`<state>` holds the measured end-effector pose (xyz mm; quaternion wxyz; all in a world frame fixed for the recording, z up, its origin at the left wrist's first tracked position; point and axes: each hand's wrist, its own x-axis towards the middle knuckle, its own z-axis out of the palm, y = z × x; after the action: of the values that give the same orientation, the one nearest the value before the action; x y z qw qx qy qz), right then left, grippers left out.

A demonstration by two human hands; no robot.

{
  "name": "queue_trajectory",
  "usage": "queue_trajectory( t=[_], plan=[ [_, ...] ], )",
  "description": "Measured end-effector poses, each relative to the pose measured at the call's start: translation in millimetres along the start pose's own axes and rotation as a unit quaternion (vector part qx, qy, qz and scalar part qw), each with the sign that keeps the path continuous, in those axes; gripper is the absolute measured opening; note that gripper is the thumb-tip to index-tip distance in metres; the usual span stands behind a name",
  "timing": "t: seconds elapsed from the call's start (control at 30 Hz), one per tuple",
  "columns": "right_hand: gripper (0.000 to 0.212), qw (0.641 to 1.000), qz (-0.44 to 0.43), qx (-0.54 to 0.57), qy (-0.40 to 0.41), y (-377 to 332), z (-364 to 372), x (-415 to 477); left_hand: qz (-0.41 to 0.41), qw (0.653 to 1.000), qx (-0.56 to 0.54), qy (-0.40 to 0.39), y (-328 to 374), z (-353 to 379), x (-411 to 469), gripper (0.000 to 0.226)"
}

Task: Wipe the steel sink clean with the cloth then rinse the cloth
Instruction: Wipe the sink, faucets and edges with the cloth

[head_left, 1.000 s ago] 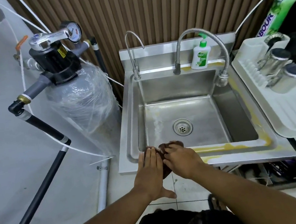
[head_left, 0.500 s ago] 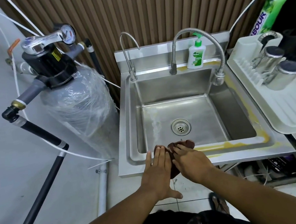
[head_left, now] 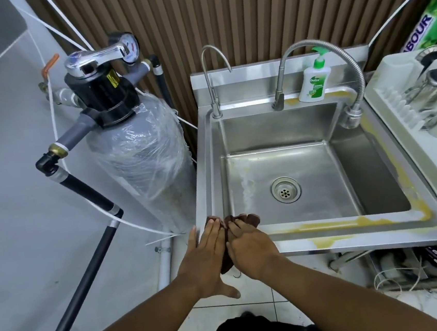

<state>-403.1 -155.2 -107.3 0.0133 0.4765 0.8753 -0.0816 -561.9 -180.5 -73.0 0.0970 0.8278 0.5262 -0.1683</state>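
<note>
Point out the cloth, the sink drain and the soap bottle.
cloth (head_left: 247, 219): head view, brown edge beyond the fingers.
sink drain (head_left: 285, 192): head view, strainer centre.
soap bottle (head_left: 313, 84): head view, white labelled body.

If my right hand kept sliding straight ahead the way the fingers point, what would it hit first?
Probably nothing on the rim: the right hand, flat on the brown cloth, points over the sink edge, so it would drop into the basin, likely left of the drain. Depth is uncertain.
</note>
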Motion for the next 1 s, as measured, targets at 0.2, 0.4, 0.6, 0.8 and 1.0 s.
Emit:
queue_trajectory(
  t=[0.2,0.4,0.6,0.8,1.0],
  plan=[
    [0.048,0.997,-0.028,0.008,0.071,10,-7,-12,0.008,1.0,-0.027,-0.004,1,-2,-2,0.157],
    [0.052,0.988,-0.038,-0.024,0.15,38,-15,-39,0.023,0.998,-0.066,-0.004,35,-1,12,0.159],
    [0.043,0.983,-0.032,-0.066,0.169,11,-8,-26,0.043,0.999,-0.023,0.024,4,7,2,0.151],
    [0.047,0.997,0.001,-0.037,0.062,-29,2,2,0.033,0.998,-0.021,0.04,-34,13,-15,0.149],
    [0.056,0.999,0.0,-0.002,0.052,-25,0,0,0.011,0.998,-0.058,0.024,-30,19,-17,0.15]
  ],
)
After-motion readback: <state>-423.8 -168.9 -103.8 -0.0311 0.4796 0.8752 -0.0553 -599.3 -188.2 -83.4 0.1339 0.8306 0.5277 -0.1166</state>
